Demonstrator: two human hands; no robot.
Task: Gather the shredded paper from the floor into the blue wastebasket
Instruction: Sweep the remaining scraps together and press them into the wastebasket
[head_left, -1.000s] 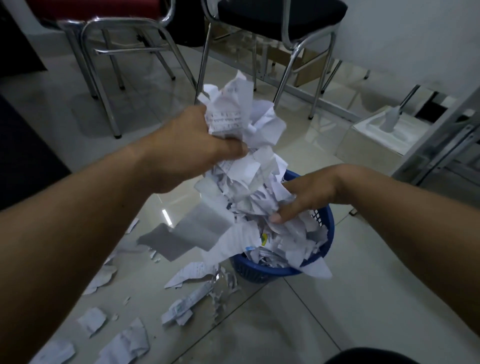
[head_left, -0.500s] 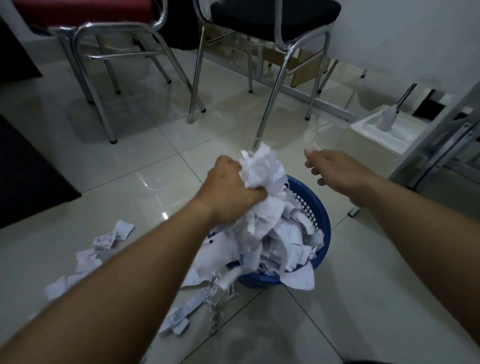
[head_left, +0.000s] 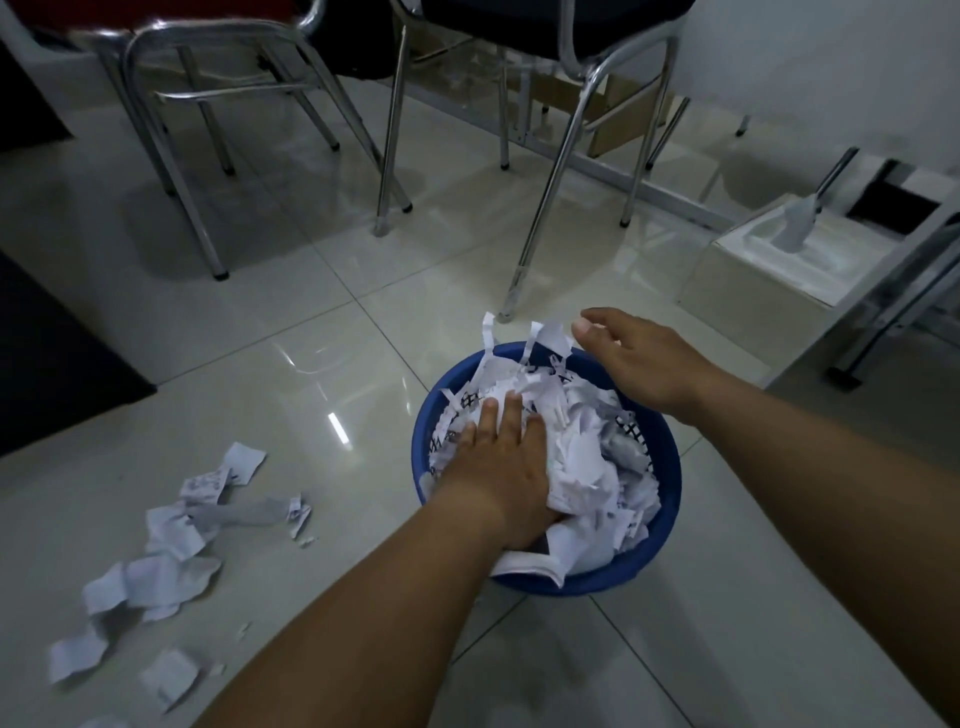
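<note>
A glossy tiled floor (head_left: 270, 364) fills the frame. Across the top stand two chrome-legged chairs, one with a red seat (head_left: 218, 27) at upper left and one with a black seat (head_left: 519, 21) at upper centre. A dark mat (head_left: 52, 374) lies along the left edge, and a white box (head_left: 753, 291) sits on the floor at the right.

The blue wastebasket (head_left: 597, 579) stands on the tiles just right of centre, in the lower half, near the foot of the black chair's front leg. It is heaped with shredded paper (head_left: 582, 457) – white strips stick up past its far rim and one piece droops over the near rim. More torn scraps (head_left: 166, 566) lie scattered on the floor at lower left, well apart from the basket.

The left hand (head_left: 498, 467) lies inside the basket with fingers straight and together, palm flat on the heap. The right hand (head_left: 644, 358) hovers over the basket's far right rim, fingers loosely spread and holding nothing – its thumb points toward the upright strips.
</note>
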